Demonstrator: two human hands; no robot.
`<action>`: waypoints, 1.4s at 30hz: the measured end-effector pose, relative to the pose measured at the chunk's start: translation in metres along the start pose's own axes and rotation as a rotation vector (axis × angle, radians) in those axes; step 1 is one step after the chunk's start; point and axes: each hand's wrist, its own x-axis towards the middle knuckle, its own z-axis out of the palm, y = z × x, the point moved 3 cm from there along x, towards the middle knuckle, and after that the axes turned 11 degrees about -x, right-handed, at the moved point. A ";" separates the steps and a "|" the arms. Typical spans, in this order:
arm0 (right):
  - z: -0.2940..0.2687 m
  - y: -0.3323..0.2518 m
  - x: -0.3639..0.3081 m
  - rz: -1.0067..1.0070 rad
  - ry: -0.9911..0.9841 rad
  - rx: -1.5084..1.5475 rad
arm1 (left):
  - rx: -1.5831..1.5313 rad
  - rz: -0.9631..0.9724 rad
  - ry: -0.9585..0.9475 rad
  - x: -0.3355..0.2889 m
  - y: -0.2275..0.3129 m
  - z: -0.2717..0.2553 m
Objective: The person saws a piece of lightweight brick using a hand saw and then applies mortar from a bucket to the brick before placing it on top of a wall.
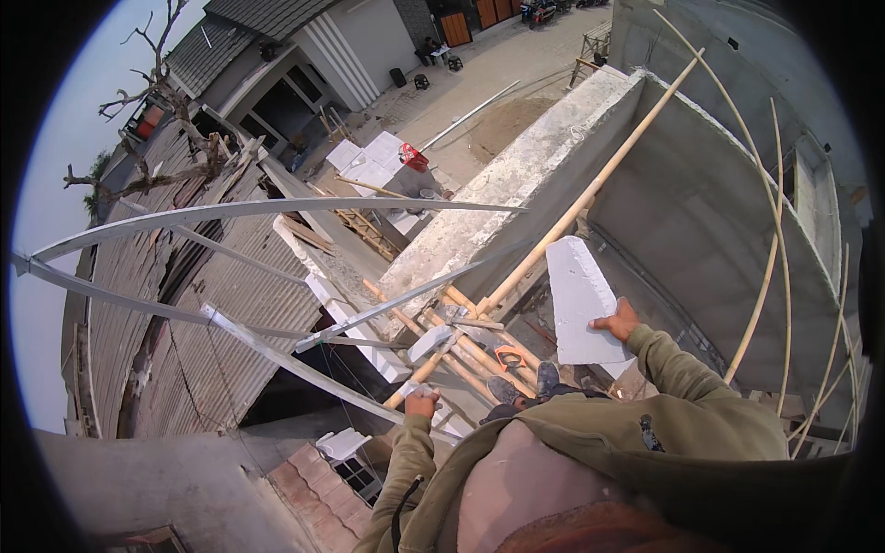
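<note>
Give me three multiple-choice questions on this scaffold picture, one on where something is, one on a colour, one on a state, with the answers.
1. Where is the white block?
A. under the right hand
B. on the ground
C. on the tin roof

2. What colour is the saw handle by the shoes?
A. blue
B. orange
C. green

3. What is the left hand doing?
A. hanging free
B. gripping a bamboo pole
C. holding the saw

Answers:
1 A, the right hand rests on the block's edge.
2 B, the handle shows orange.
3 B, the fingers are closed round the bamboo pole at the scaffold's edge.
</note>
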 end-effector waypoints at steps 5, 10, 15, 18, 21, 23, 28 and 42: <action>-0.035 0.052 -0.024 0.181 0.225 -0.392 | 0.937 0.175 0.170 -0.046 -0.077 -0.105; -0.074 0.134 -0.068 0.442 0.212 -0.493 | 0.989 -0.057 -0.018 -0.060 -0.117 -0.059; -0.059 0.166 -0.101 0.684 0.044 -0.477 | 0.999 -0.062 -0.193 -0.022 -0.083 -0.041; -0.026 0.199 -0.127 0.769 0.122 -0.396 | 0.803 -0.044 -0.222 0.044 -0.021 -0.016; 0.009 0.228 -0.163 0.881 0.016 -0.215 | 0.549 -0.095 -0.251 0.103 0.044 0.027; 0.041 0.286 -0.212 1.005 0.051 -0.130 | 0.526 -0.126 -0.339 0.117 0.059 0.082; 0.123 0.291 -0.285 1.280 0.074 0.035 | 0.693 -0.145 -0.486 0.161 0.096 0.139; 0.265 0.232 -0.407 1.517 0.204 0.587 | 1.121 -0.242 -0.903 0.163 0.040 0.301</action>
